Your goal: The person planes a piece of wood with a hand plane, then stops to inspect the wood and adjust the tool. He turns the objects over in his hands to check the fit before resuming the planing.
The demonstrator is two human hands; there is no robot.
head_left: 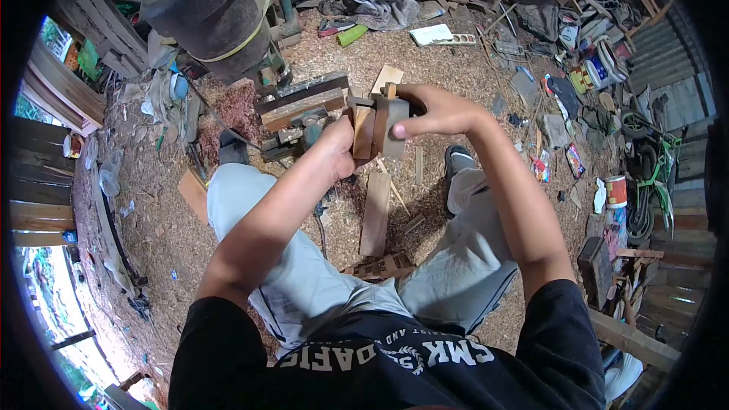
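Note:
In front of my knees, both hands hold wooden pieces pressed side by side. My left hand (343, 146) is closed around a brown wooden block (364, 130) with a slanted, lighter face, its fingers mostly hidden behind the wood. My right hand (444, 111) grips a greyish wooden block (394, 130) from the right, thumb on its near face and fingers over the far end. A small light-coloured wooden piece (391, 90) sticks up at the far end. Below, a flat board (375, 214) lies on the ground between my legs.
Dark and brown beams (304, 108) lie just left of my hands. Beyond them stands a large dark machine housing (209, 19). Wood shavings cover the ground (349, 53). Paint buckets (600, 68) and a green toy motorbike (651, 163) are at the right.

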